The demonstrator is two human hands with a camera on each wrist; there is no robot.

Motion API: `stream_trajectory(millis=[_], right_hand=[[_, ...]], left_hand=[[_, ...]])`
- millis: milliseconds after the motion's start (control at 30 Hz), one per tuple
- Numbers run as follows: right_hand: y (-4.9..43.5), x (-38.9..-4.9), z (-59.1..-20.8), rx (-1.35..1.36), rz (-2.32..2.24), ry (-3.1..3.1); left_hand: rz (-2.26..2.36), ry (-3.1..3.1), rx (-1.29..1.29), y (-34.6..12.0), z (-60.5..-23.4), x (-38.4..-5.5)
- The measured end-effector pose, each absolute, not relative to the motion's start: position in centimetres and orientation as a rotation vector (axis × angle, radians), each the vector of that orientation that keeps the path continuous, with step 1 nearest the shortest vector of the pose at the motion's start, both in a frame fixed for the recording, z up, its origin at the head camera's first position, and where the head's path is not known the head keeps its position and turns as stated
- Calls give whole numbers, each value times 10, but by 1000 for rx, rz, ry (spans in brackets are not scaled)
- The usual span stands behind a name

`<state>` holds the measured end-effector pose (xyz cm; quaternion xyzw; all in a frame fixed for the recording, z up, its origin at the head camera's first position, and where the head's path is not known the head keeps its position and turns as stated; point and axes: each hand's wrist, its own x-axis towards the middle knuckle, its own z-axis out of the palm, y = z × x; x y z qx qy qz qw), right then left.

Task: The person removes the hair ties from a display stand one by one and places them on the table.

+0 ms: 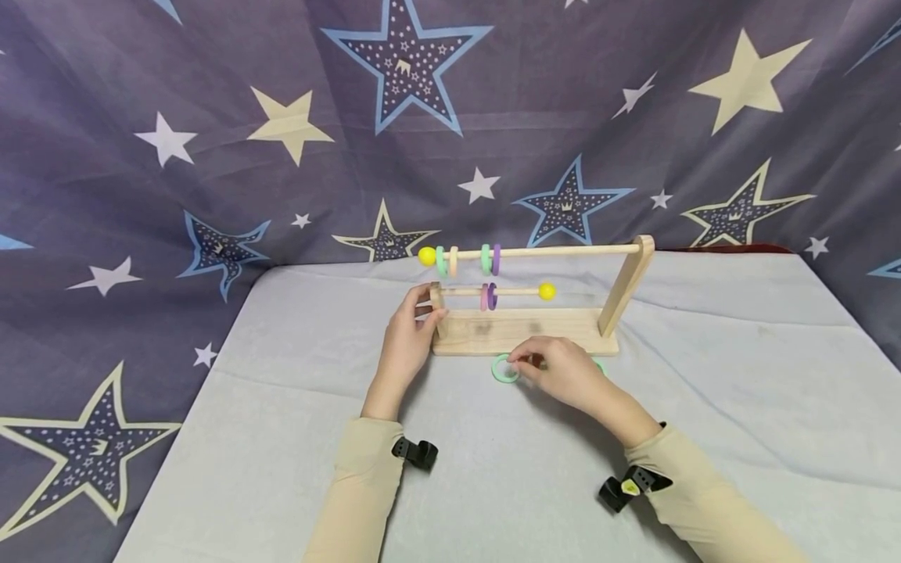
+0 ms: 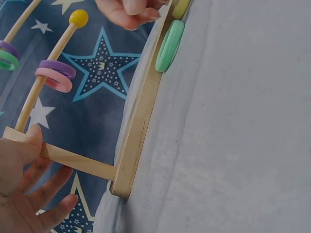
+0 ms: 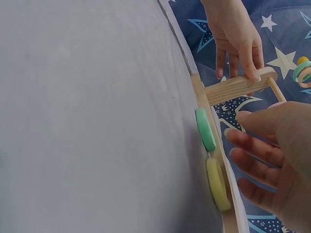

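A wooden ring stand [image 1: 521,332] has two rods rising above its base on uprights. My left hand [image 1: 407,338] pinches the top of the short left upright [image 2: 80,161] between thumb and fingers. My right hand [image 1: 563,374] hovers in front of the base with loosely bent fingers and nothing between them. Close to its fingertips, in the head view, is a loose green ring [image 1: 495,371]. In the right wrist view, this green ring [image 3: 205,130] and a yellow ring [image 3: 216,184] lie along the base's front edge. The hand hides the yellow one from the head camera.
The upper rod [image 1: 563,251] carries green, peach and purple rings and a yellow end ball [image 1: 427,256]. On the lower rod [image 1: 517,292] hang a pink and a purple ring, with another yellow ball [image 1: 547,292] at its tip. A star-patterned cloth [image 1: 232,180] hangs behind the table.
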<state>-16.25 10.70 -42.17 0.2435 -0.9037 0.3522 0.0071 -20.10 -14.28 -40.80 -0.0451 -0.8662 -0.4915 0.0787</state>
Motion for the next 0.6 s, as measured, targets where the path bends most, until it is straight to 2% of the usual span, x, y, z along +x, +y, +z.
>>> stream_trajectory(millis=[600], right_hand=[[90, -171, -420, 538, 1459, -2527]], left_hand=[[-1474, -2590, -110, -142, -409, -204]])
